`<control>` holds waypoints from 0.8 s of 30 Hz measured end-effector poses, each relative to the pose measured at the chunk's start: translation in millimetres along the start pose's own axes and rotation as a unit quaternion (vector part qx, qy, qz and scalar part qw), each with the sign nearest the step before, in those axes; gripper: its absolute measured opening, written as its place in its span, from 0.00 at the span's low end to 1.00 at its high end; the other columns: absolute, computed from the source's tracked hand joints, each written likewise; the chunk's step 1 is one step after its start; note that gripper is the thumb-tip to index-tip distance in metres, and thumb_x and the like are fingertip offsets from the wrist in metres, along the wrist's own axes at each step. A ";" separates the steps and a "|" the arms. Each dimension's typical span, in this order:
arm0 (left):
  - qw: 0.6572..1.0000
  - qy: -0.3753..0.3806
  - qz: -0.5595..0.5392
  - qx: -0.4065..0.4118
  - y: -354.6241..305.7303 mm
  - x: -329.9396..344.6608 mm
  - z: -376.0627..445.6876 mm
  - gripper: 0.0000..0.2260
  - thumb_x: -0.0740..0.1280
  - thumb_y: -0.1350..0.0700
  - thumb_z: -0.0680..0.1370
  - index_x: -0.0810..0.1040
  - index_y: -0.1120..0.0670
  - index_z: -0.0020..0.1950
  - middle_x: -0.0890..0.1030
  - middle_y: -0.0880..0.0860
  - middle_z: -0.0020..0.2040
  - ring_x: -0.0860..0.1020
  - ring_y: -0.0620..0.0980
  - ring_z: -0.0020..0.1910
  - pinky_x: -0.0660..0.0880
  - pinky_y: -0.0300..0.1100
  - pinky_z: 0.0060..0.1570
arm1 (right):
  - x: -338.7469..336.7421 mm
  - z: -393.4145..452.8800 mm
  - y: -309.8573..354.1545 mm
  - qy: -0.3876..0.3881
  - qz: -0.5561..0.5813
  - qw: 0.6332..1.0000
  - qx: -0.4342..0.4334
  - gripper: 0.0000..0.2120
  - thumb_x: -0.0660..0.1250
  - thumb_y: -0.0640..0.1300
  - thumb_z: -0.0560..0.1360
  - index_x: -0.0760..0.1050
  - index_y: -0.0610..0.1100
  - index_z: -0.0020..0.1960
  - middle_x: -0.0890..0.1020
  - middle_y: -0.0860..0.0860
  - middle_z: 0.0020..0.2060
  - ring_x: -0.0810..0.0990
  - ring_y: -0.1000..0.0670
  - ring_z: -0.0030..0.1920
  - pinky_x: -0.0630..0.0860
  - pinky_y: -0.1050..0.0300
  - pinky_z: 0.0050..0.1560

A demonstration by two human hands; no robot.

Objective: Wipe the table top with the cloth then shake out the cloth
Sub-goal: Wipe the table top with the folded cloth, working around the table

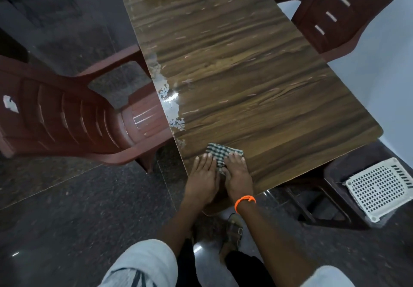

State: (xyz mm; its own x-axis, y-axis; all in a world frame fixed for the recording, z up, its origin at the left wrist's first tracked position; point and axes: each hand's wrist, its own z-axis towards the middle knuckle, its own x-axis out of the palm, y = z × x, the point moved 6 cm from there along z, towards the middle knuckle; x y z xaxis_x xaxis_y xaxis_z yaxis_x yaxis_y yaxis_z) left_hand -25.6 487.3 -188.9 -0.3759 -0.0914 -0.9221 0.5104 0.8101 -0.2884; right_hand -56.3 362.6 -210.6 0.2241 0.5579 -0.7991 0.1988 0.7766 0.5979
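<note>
Both hands, left (204,176) and right (237,175), press flat on the cloth (220,153) at the worktop (245,63) near corner, fingers straight, no grip. Risk: a stroke leftward could slide it off that edge, or snag the peeled patch (171,99).

Both forearms are bare from short, pale grey-white sleeves: the left sleeve (143,262) at seven o'clock carries dark stripes near its hem, and the right sleeve (328,276) shows at five o'clock. An orange cord bracelet (244,201) circles the right wrist, just behind the right hand (238,172). The left hand (203,175) wears nothing. Below, dark trousers (243,269) and a brown strapped sandal (233,234) with a metal buckle show at six o'clock.
</note>
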 end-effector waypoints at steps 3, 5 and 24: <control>1.000 0.006 0.001 0.016 31.6 -5.7 -11.8 0.32 0.46 0.47 0.79 0.68 0.63 0.77 0.68 0.61 0.77 0.62 0.58 0.79 0.49 0.54 0.80 | 19.5 -8.2 27.8 0.017 -0.014 1.000 -0.014 0.20 0.68 0.36 0.74 0.74 0.40 0.65 0.74 0.43 0.67 0.67 0.44 0.71 0.55 0.48 0.73; 1.000 0.000 0.003 0.027 44.9 -4.8 -30.5 0.30 0.50 0.48 0.79 0.71 0.64 0.74 0.71 0.62 0.75 0.66 0.59 0.77 0.51 0.55 0.78 | 31.2 -25.4 41.2 0.039 -0.021 0.999 -0.030 0.20 0.67 0.36 0.75 0.72 0.40 0.67 0.73 0.44 0.68 0.65 0.45 0.72 0.54 0.48 0.74; 0.989 0.012 0.013 0.146 30.1 8.5 -24.3 0.27 0.54 0.48 0.82 0.67 0.63 0.77 0.67 0.62 0.77 0.62 0.58 0.79 0.54 0.56 0.77 | 11.5 -38.1 27.5 -0.054 -0.036 0.993 0.098 0.18 0.57 0.44 0.78 0.74 0.40 0.65 0.73 0.44 0.67 0.66 0.46 0.71 0.59 0.46 0.72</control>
State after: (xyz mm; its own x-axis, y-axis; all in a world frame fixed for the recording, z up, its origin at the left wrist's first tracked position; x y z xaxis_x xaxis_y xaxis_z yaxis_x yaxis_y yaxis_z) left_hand -32.2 524.9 -199.2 -0.3757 -0.0569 -0.9250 0.7201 0.6103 -0.3300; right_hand -84.6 401.6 -205.7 0.3005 0.4596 -0.8357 0.3984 0.7357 0.5478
